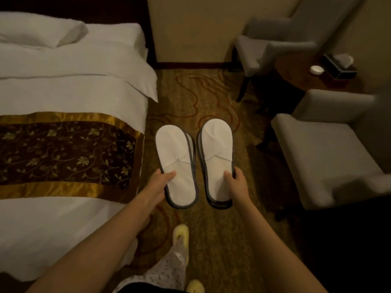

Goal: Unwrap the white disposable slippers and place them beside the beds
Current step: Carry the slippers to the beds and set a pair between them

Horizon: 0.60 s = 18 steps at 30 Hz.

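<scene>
Beyond our left hand [163, 182] and right hand [237, 182], each pinching a slipper stack [175, 157] by its heel, we should lower both flat onto the carpet [211, 98] beside the bed [74, 85].

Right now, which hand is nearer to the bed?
Left. The left hand holds a white slipper just off the bed edge; the right hand holds the other slipper farther out over the carpet, toward the armchairs.

Dim room: patterned carpet [211, 98], grey armchairs [321, 153], cream wall [190, 28].
</scene>
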{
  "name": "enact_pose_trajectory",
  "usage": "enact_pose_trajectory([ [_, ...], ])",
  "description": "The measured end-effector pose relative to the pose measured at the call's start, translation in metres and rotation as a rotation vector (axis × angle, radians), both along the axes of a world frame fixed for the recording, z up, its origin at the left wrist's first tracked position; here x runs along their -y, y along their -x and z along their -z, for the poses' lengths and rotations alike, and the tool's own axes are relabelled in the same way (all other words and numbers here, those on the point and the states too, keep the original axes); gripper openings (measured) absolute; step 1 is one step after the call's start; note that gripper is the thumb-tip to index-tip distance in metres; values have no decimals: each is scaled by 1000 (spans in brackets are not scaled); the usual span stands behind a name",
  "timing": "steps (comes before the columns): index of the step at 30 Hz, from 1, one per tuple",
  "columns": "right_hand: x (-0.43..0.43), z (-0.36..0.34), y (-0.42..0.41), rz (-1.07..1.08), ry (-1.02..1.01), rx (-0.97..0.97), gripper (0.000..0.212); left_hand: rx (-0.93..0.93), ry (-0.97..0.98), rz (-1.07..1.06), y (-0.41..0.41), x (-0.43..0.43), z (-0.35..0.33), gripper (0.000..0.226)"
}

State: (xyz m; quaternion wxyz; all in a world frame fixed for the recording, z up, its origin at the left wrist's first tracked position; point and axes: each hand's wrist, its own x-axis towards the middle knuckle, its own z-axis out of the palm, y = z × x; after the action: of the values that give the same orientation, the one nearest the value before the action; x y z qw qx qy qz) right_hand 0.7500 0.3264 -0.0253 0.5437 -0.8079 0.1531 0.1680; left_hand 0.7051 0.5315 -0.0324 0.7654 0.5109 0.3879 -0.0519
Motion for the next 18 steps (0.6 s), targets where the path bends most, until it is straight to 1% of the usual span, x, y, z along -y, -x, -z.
enact_pose_trajectory([
  [5, -54, 16, -90, -122, 15, -13, 40, -43, 52, -83, -73, -50, 28, 42],
  [9, -92, 25, -162, -200, 56, -24, 37, -62, 71, -142, -131, -89, 38, 39],
  [14, -128, 35, -229, -294, 61, -45, 38, -135, 89, -196, -178, -120, 45, 39],
  [18, -156, 51, -284, -433, 89, -70, 39, -183, 120, -301, -208, -133, 66, 42],
])
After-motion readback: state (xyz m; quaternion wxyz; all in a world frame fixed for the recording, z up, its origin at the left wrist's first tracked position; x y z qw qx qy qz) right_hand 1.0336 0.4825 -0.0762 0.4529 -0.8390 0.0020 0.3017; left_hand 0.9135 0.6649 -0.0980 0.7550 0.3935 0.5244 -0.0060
